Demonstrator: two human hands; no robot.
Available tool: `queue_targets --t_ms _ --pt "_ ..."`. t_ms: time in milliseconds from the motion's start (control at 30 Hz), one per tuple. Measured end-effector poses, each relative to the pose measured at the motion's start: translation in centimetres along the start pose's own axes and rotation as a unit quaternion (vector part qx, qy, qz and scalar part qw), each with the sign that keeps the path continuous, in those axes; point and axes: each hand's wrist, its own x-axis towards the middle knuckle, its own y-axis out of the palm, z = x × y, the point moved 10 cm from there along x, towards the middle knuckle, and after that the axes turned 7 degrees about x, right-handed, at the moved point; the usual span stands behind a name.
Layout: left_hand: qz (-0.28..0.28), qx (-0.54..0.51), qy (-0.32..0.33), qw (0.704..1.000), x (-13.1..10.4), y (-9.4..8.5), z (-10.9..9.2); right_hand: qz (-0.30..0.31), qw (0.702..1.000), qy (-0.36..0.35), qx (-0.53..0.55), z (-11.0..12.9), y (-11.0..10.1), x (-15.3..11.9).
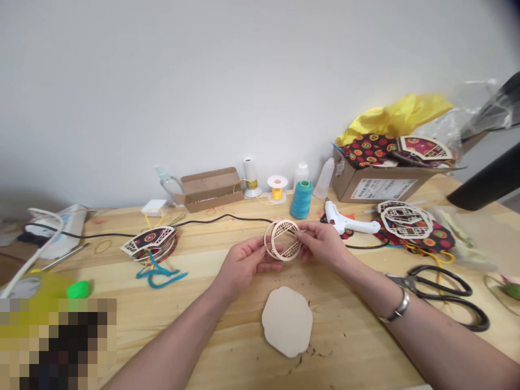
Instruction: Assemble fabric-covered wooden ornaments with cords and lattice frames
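Note:
Both hands hold a round wooden lattice piece (pixel 286 241) above the middle of the table. My left hand (pixel 247 261) pinches its left side, where a second thin ring shows behind the lattice. At the right edge, the fingers of my right hand (pixel 319 242) are closed on the lattice. Below the hands a plain wooden plate (pixel 287 322) with a scalloped outline lies flat on the table.
A white glue gun (pixel 351 223) and black-handled scissors (pixel 442 292) lie to the right. Behind stand a teal thread spool (pixel 301 200), a narrow open box (pixel 213 190) and a full cardboard box (pixel 376 184). Fan-shaped pieces (pixel 150 242) with blue cord lie left.

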Motion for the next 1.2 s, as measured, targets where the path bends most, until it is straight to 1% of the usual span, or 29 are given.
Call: queue_targets --t_ms 100,300,367,533,600,667,733,800,900,967,1067,1133,1200 --pt "0.006 0.006 0.003 1.0 0.0 0.1 -0.1 0.002 1.0 0.001 -0.001 -0.2 0.1 0.1" --pt "0.009 -0.007 0.005 1.0 -0.1 0.2 0.0 -0.009 1.0 -0.011 -0.028 0.4 0.1 -0.1" --pt "-0.009 0.005 0.005 1.0 -0.2 0.0 0.0 -0.006 0.999 -0.014 -0.029 0.5 0.1 -0.1" --pt "-0.075 0.092 -0.013 0.993 -0.5 -0.9 0.0 0.003 0.999 -0.025 -0.027 0.7 0.4 -0.1" --pt "-0.099 0.118 -0.03 0.988 -0.7 -1.3 0.2 0.008 1.0 -0.014 -0.004 0.7 0.6 -0.1" --pt "-0.12 0.14 -0.042 0.982 -0.8 -1.7 0.2 0.017 0.999 0.014 0.026 0.4 1.0 -0.2" --pt "-0.125 0.168 -0.04 0.977 -0.7 -2.0 0.1 0.021 0.998 0.042 0.044 0.2 1.3 -0.3" --pt "-0.118 0.202 -0.019 0.972 -0.5 -2.0 -0.3 0.017 0.997 0.054 0.046 0.2 1.4 -0.5" --pt "-0.152 0.238 0.006 0.959 -0.5 -2.9 -0.7 0.011 0.997 0.057 0.041 0.4 1.6 -0.6" --pt "-0.174 0.248 0.009 0.953 -0.5 -3.5 -0.8 0.013 0.997 0.061 0.036 0.3 1.7 -0.6" --pt "-0.176 0.277 0.003 0.945 -0.4 -4.0 -0.8 0.021 0.997 0.067 0.023 -0.2 1.8 -0.7" --pt "-0.184 0.313 -0.005 0.932 -0.4 -4.6 -1.0 0.009 0.999 0.044 -0.007 0.2 1.5 -0.8" --pt "-0.192 0.356 -0.013 0.914 -0.4 -5.3 -1.2 -0.018 0.997 -0.019 -0.072 2.2 1.1 -1.4"
